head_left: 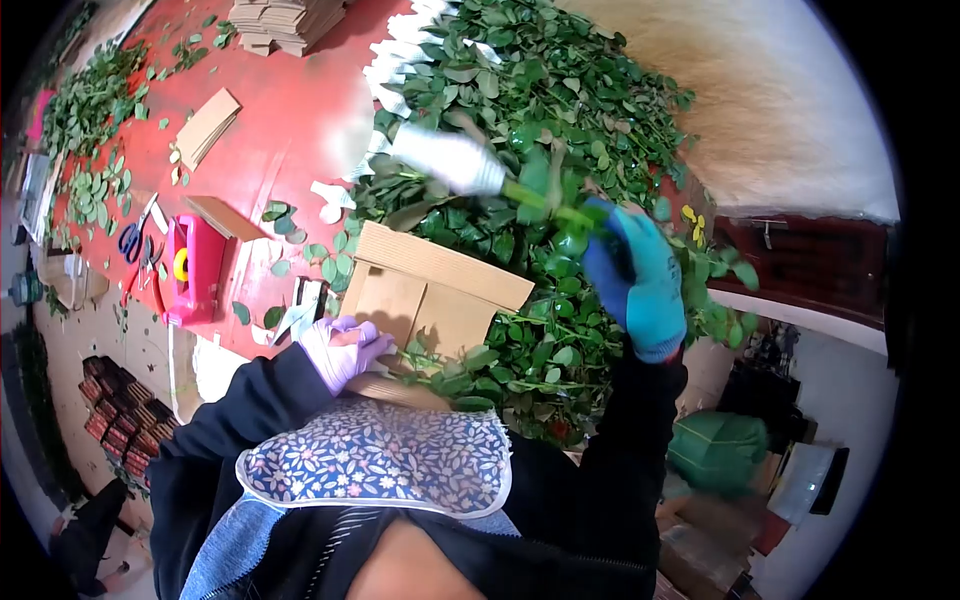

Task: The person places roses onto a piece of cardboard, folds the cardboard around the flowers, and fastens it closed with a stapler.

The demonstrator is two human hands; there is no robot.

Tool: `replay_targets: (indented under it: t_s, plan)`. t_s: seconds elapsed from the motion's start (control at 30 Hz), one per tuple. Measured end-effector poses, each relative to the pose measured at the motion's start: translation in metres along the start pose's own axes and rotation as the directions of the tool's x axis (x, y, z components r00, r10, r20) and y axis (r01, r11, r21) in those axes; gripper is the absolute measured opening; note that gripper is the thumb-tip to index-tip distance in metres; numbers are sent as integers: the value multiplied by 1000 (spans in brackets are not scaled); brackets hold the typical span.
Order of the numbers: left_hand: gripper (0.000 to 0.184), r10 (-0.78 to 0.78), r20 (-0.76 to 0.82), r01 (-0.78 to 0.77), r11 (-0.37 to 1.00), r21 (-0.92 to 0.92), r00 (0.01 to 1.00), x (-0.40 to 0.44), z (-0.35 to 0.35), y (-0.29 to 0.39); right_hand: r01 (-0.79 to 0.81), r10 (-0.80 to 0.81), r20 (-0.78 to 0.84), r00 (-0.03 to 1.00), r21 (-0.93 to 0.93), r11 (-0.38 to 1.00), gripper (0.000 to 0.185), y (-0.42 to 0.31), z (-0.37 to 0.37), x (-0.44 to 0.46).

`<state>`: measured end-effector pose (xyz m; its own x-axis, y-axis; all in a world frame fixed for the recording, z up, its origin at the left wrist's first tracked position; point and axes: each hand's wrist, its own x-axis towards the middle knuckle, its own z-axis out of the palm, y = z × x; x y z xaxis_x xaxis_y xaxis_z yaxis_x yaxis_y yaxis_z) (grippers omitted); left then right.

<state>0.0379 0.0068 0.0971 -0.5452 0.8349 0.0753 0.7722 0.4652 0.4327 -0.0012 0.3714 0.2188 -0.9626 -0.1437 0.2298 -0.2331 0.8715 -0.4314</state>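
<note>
My right hand [640, 275], in a teal and blue glove, is closed round the green stem of a rose [545, 200]. A white sleeve [450, 160] covers the rose's head, which points up and left and is blurred by motion. My left hand [345, 350], in a lavender glove, curls its fingers at the lower left edge of a folded cardboard wrap [390, 300]. Leafy stems [450, 375] lie in the wrap's lower part, beside those fingers. Just left of this hand is a silver and black tool [300, 312], partly hidden.
A large heap of leafy stems [580, 100] with white-sleeved heads covers the right of the red table [290, 110]. On the left are a pink tape dispenser [195, 270], scissors [130, 240], red-handled pliers [145, 275] and loose leaves. Stacked cardboard [285, 20] stands at the back.
</note>
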Motion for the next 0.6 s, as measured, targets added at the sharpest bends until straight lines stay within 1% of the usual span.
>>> replay_targets:
  t_s: [0.03,0.07,0.13,0.17,0.2,0.23,0.3,0.33,0.4,0.43,0.47,0.5,0.53,0.57,0.6]
  plan:
    - [33,2,26,-2,1000,31,1000,-1,1,0,-107,97,159,982,52,993,43,-11,-2,-1]
    - [33,8,52,-11,998,62,999,-2,1,1,-111,102,159,982,52,992,43,-6,6,-5]
    - [34,-9,60,6,999,37,998,-6,9,0,-112,84,222,971,120,986,50,20,30,-20]
    - [34,-32,62,31,999,18,998,-4,11,-1,-11,17,301,953,-22,1000,48,30,27,-26]
    - [34,-33,52,32,999,20,998,0,10,-2,-3,11,299,954,-28,1000,48,26,24,-26]
    - [35,-18,28,17,1000,9,999,1,7,-1,-161,94,233,968,289,944,46,18,23,-28]
    - [36,1,6,-1,1000,-1,1000,-2,6,0,-357,296,204,933,438,825,40,0,4,-26]
    - [36,-20,7,20,998,-53,1000,-3,12,-1,-218,213,50,976,299,929,39,3,3,-32]
    - [35,-13,93,4,995,100,996,-6,11,-1,-62,83,-94,992,209,976,33,-5,4,-61]
    - [31,-38,107,30,997,74,994,-8,15,-2,-88,49,138,989,289,953,27,-15,5,-63]
    - [29,-45,63,44,999,19,997,-8,19,-4,-121,-13,353,936,356,926,23,-28,2,-57]
    - [28,-50,13,50,996,-74,999,-10,27,-7,22,-119,444,888,218,976,14,-55,6,-48]
    - [26,-57,-38,50,984,-169,998,-8,28,-6,-36,-123,516,848,289,957,12,-53,25,-57]
    - [25,-140,90,157,961,-227,986,-9,22,-4,-69,-109,557,823,288,955,11,-44,45,-69]
    - [24,-197,103,220,799,-559,975,-13,33,-5,-102,-92,595,798,284,953,11,-33,64,-82]
